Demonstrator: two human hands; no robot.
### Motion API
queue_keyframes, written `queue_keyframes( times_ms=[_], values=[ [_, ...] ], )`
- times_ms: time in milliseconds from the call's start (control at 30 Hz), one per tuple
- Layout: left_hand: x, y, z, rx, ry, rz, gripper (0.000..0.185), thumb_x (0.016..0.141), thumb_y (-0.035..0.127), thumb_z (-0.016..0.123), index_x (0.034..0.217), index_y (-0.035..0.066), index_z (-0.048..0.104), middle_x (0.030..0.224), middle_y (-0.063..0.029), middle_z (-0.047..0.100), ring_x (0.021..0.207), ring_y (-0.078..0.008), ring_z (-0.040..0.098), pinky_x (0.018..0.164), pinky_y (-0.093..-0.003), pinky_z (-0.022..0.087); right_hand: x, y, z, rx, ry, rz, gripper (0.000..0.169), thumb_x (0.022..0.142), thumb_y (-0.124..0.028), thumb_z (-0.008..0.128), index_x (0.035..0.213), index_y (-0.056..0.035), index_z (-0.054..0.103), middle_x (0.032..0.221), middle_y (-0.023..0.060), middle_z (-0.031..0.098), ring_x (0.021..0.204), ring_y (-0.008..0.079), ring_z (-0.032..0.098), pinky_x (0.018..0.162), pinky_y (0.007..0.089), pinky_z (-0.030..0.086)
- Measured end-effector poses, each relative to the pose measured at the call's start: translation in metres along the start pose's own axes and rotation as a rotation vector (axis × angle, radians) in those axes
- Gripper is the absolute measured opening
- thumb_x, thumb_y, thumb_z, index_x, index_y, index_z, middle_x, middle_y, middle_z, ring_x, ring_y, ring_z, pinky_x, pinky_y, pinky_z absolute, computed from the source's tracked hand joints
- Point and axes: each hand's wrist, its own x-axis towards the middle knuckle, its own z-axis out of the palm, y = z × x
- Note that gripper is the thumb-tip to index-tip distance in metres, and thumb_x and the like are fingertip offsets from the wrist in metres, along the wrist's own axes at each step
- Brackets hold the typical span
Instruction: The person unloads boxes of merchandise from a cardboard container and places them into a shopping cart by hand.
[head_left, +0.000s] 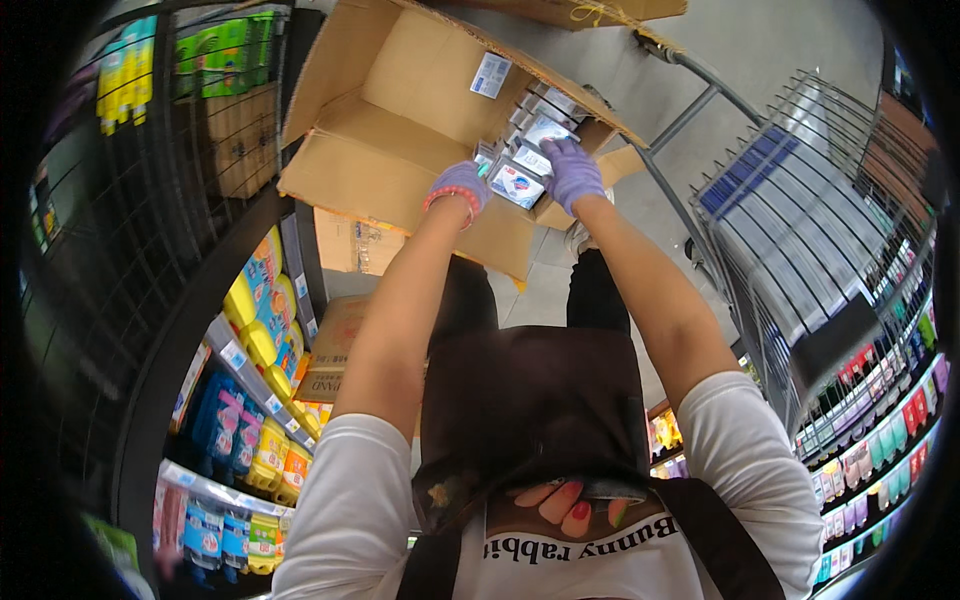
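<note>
A large open cardboard carton (360, 165) lies before me, with small white-and-blue soap boxes (516, 184) packed along its right side. My left hand (463, 184), in a purple glove with a coral bead bracelet at the wrist, is at the left end of the nearest boxes; its fingertips touch or nearly touch them. My right hand (571, 171), gloved in purple too, rests on the right side of the boxes, fingers spread over them. Whether either hand grips a box cannot be told. A printed label (491, 74) is on the carton's inner wall.
Shelves with bottles (259, 300) stand on the left, below a black wire rack (180, 150). Closed cartons (334, 337) sit on the floor beside my legs. To the right is a wire shopping cart (795, 217), near a grey metal trolley frame (682, 116). More stocked shelves (885, 450) lie beyond.
</note>
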Motion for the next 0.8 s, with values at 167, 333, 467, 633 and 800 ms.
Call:
queue_keyframes(
  times_ms=[167, 333, 467, 633, 800],
  values=[
    [0.058, 0.011, 0.025, -0.007, -0.101, -0.001, 0.076, 0.065, 0.037, 0.076, 0.129, 0.008, 0.047, 0.129, -0.0164, 0.051, 0.119, -0.033, 0.049, 0.098, -0.038, 0.042, 0.047, 0.005, 0.043, -0.284, 0.027, -0.002, 0.083, 0.063, -0.027, 0.076, 0.136, -0.0139, 0.037, 0.146, 0.0152, 0.027, 0.135, 0.0373, 0.024, 0.108, 0.0478, 0.022],
    [0.095, 0.013, 0.055, -0.097, -0.162, 0.124, 0.103, 0.058, 0.044, 0.08, 0.141, 0.008, 0.031, 0.142, -0.0152, 0.037, 0.129, -0.03, 0.038, 0.105, -0.0361, 0.036, 0.071, 0.028, 0.039, -0.121, -0.069, 0.035, 0.103, 0.061, -0.031, 0.077, 0.143, -0.0096, 0.019, 0.146, 0.0177, 0.025, 0.133, 0.0354, 0.028, 0.109, 0.0432, 0.026],
    [0.106, 0.017, 0.076, -0.13, -0.006, 0.176, 0.125, 0.043, 0.029, 0.091, 0.143, 0.003, 0.02, 0.146, -0.0159, 0.028, 0.133, -0.0283, 0.031, 0.11, -0.0313, 0.026, 0.087, 0.055, 0.044, 0.034, -0.081, -0.053, 0.099, 0.06, -0.029, 0.078, 0.141, -0.0087, 0.026, 0.143, 0.0195, 0.03, 0.13, 0.0335, 0.034, 0.108, 0.0395, 0.029],
    [0.123, 0.005, 0.086, -0.162, -0.064, 0.184, 0.127, 0.039, 0.028, 0.092, 0.142, 0.001, 0.023, 0.147, -0.0154, 0.026, 0.135, -0.0278, 0.026, 0.111, -0.0303, 0.024, 0.09, 0.042, 0.038, -0.071, -0.177, 0.048, 0.097, 0.058, -0.031, 0.08, 0.138, -0.0061, 0.032, 0.142, 0.0192, 0.033, 0.131, 0.0339, 0.032, 0.108, 0.0381, 0.028],
    [0.117, 0.016, 0.076, -0.122, -0.092, 0.172, 0.13, 0.038, 0.028, 0.092, 0.143, -0.001, 0.02, 0.146, -0.0155, 0.03, 0.133, -0.0283, 0.033, 0.109, -0.0317, 0.028, 0.097, 0.038, 0.034, -0.092, -0.198, 0.068, 0.094, 0.058, -0.031, 0.08, 0.137, -0.0081, 0.034, 0.14, 0.0185, 0.035, 0.131, 0.0334, 0.032, 0.108, 0.0394, 0.028]
  ],
)
